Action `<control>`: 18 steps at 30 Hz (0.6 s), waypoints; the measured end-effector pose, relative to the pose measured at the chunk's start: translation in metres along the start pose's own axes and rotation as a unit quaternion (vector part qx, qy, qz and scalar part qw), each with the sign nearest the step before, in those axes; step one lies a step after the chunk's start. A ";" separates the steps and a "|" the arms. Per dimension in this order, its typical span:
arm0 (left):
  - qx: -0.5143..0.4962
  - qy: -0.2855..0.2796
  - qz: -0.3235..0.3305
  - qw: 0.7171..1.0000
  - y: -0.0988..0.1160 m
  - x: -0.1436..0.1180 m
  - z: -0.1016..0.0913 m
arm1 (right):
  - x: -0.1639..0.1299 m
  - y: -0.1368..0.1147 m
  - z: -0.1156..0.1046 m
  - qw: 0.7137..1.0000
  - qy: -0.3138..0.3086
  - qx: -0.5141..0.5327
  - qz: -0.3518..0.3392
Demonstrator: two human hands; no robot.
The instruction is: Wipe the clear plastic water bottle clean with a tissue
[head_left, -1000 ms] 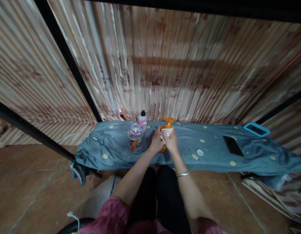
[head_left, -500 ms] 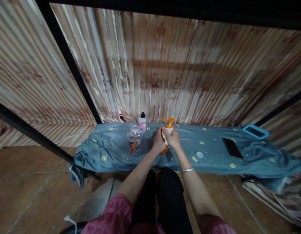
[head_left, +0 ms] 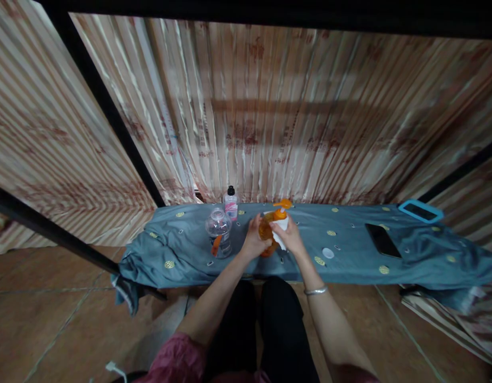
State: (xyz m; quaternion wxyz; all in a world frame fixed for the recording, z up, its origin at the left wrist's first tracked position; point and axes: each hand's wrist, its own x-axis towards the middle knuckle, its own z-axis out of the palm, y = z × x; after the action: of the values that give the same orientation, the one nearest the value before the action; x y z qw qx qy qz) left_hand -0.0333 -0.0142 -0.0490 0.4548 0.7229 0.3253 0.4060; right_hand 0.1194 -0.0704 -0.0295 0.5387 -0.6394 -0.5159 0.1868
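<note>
An orange, see-through pump bottle (head_left: 265,231) is between my hands at the middle of the cloth-covered bench, its pump head tilted to the right. My left hand (head_left: 253,242) grips the bottle from the left side. With my right hand (head_left: 291,237) I hold a white tissue (head_left: 283,224) against the bottle's upper right side, just below the pump. The palm-side fingers of my right hand are partly hidden. To the left stand a clear plastic bottle (head_left: 218,229) with an orange label and, behind it, a smaller bottle (head_left: 231,205) with a black cap and pink label.
A white round lid (head_left: 328,253) lies right of my hands on the blue-grey cloth (head_left: 349,268). Farther right are a black phone (head_left: 383,241) and a blue-framed object (head_left: 420,211). A striped curtain (head_left: 253,122) hangs behind, with dark metal posts (head_left: 106,106) at the sides.
The bottle now leans more to the right, and more of its orange body shows. My left hand has shifted left and opened its grip somewhat; the tissue shows more on the right.
</note>
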 end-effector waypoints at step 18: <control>0.050 0.090 -0.011 0.995 0.004 0.007 0.014 | -0.009 -0.018 0.033 0.976 0.150 -0.117 -0.104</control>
State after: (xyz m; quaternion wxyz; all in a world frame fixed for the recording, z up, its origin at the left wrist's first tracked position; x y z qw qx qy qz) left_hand -0.0175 -0.0152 -0.0463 0.3917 0.7017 0.3926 0.4473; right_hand 0.0813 -0.0643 -0.0276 0.5483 -0.6612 -0.5111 -0.0302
